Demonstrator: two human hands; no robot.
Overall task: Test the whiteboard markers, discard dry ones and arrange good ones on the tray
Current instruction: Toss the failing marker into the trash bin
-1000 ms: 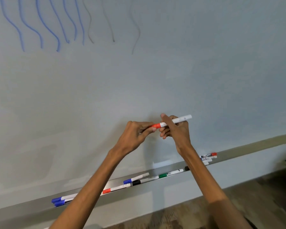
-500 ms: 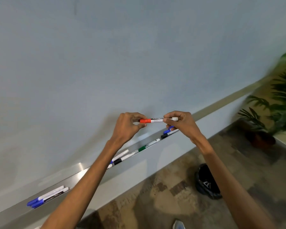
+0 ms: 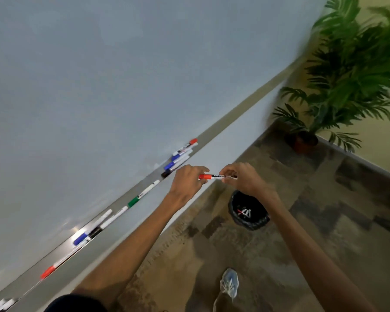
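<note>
Both hands hold one red-capped whiteboard marker [image 3: 216, 176] level in front of me. My left hand [image 3: 187, 180] pinches its red cap end, and my right hand [image 3: 241, 177] pinches the white barrel end. The marker hangs just above a black-lined bin [image 3: 249, 213] on the floor, where something red and white lies inside. Along the metal tray [image 3: 212, 131] under the whiteboard [image 3: 99, 86] lie several markers: a cluster of blue and red ones [image 3: 180, 156], a green one [image 3: 142, 195], a blue one [image 3: 86, 233] and a red one [image 3: 54, 267].
A potted palm [image 3: 351, 70] stands in the far right corner by a yellow wall. My shoe [image 3: 229, 284] shows on the patchy brown floor near the bottom edge.
The view has swung right and down, away from the wavy test lines on the board, bringing the bin and plant into sight. Both hands keep the red marker and now hold it over the bin.
</note>
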